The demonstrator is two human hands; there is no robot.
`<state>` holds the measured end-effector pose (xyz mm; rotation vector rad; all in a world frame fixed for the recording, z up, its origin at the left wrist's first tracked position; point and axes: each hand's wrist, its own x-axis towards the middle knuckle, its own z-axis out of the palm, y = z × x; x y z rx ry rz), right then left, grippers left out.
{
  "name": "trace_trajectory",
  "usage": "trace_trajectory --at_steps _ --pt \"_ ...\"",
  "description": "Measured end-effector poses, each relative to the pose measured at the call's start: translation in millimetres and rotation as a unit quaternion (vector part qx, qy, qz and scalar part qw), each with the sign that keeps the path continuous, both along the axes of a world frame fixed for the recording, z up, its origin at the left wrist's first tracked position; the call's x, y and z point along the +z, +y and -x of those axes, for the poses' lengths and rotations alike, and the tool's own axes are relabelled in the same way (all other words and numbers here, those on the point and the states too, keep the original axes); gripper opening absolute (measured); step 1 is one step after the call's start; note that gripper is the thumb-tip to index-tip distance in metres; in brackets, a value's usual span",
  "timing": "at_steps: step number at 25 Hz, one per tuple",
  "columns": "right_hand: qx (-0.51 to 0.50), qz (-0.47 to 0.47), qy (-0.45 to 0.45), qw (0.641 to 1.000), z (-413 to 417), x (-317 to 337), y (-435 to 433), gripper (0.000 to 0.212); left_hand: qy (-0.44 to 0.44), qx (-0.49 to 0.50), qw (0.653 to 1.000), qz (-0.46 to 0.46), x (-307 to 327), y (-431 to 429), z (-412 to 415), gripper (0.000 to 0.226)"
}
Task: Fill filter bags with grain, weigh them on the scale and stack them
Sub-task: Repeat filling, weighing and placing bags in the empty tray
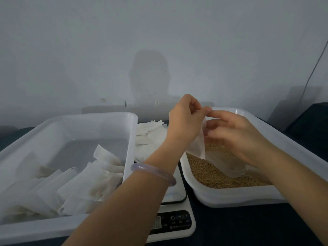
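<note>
I hold one empty white filter bag (197,145) above the right tub (291,139), which holds brown grain (209,173). My left hand (184,119) pinches the bag's top edge. My right hand (234,135) pinches the same edge from the other side, its fingers curled at the bag's mouth. A clear scoop (229,166) lies in the grain below my right hand. The white scale (175,210) sits between the two tubs, partly hidden by my left forearm. Several filled bags (78,183) lie stacked in the left tub (71,119).
A pile of empty filter bags (150,134) lies behind the scale, between the tubs. A grey wall stands close behind the table. A dark object sits at the far right edge. The table surface is dark.
</note>
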<state>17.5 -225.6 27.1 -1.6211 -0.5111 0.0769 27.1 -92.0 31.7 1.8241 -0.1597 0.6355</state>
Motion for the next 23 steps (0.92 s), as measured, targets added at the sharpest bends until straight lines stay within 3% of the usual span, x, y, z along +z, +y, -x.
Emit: trace_trajectory --at_steps 2,3,6,8,10,12,15,23 --pt "-0.044 0.129 -0.082 0.987 1 1 -5 0.048 0.002 -0.007 1.000 0.006 5 -7 -3 0.028" --pt "-0.066 0.145 -0.100 0.982 1 2 -5 0.047 0.002 -0.012 1.000 0.004 7 -10 -2 0.027" --pt "-0.090 0.133 -0.129 0.979 -3 7 -13 0.043 0.031 -0.056 0.997 0.032 12 -6 7 0.025" --pt "-0.070 0.095 -0.118 0.986 -7 9 -21 0.046 0.099 -0.148 0.982 0.054 12 5 11 0.054" --pt "-0.027 0.016 -0.074 0.997 -8 8 -24 0.049 0.179 -0.284 0.940 0.060 7 6 17 0.069" --pt "-0.024 -0.047 -0.037 0.998 -12 9 -24 0.047 0.224 -0.358 0.904 0.067 0 0 20 0.053" --pt "-0.027 -0.076 -0.027 0.996 -14 14 -33 0.050 0.237 -0.358 0.900 0.071 -6 -6 20 0.022" --pt "-0.032 -0.026 -0.055 0.998 -13 11 -40 0.065 0.243 -0.396 0.876 0.125 -17 7 23 0.027"
